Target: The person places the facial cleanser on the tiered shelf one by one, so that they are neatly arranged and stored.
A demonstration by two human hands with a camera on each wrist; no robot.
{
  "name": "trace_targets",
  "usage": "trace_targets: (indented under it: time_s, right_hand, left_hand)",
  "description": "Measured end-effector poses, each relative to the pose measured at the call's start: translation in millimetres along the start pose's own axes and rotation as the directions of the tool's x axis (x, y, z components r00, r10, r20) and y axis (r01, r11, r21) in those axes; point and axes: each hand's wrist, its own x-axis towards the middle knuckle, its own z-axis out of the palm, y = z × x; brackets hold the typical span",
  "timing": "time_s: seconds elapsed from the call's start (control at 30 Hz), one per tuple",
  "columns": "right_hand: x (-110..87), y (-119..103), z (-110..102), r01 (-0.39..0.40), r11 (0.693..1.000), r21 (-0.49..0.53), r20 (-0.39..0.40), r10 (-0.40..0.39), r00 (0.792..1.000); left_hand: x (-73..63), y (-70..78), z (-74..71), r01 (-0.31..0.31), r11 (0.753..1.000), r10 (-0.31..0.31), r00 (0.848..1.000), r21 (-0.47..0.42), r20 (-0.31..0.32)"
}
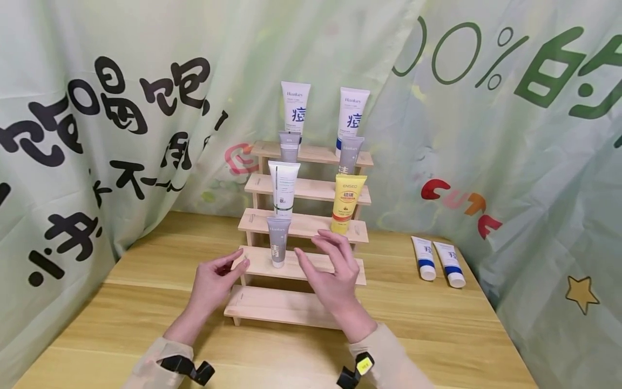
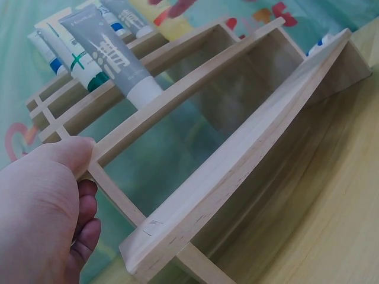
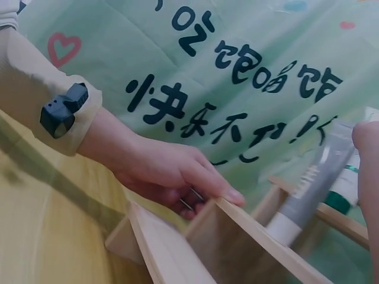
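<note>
My left hand (image 1: 214, 278) pinches the left end of the second-lowest step of a stepped wooden display rack (image 1: 277, 305), its thumb (image 2: 74, 152) on the step's corner. A grey squeeze tube (image 1: 279, 237) stands cap-down on that step, left of centre. Just right of this tube hovers my right hand (image 1: 335, 270), thumb and fingers spread apart and holding nothing. On the step above stand a white tube with a green band (image 1: 283, 189) and a yellow tube (image 1: 348, 202). Higher up are two grey tubes (image 1: 351, 154), and two white-and-blue tubes (image 1: 353, 111) at the top.
Two more white-and-blue tubes (image 1: 424, 256) lie side by side on the wooden table (image 1: 413, 335), right of the rack. A printed curtain (image 1: 194, 27) hangs behind and around the table. The lowest step lies in front of both hands' fingertips.
</note>
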Motion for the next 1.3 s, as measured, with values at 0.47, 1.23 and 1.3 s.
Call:
trace_targets:
  time_s: [0.47,1.23,1.3]
  right_hand:
    - [20.9,26,-93,-0.044,0.987,-0.152,-0.025,0.041,0.999]
    - [-13.4,150,-211,-0.576,0.65,-0.496,0.025,0.673,0.739]
    - [-17.7,159,-218,-0.601,0.592,-0.537,0.053,0.735,0.676]
  left_hand:
    - [-1.3,-0.3,-1.5,0.01,1.0,-0.009,1.0,-0.027,0.008]
    - [1.7,3.8,-0.5,-0.006,1.0,0.006,1.0,0.0,0.004]
    - [0.5,2.5,-0.3,-0.003,1.0,0.003,1.0,0.005,0.0]
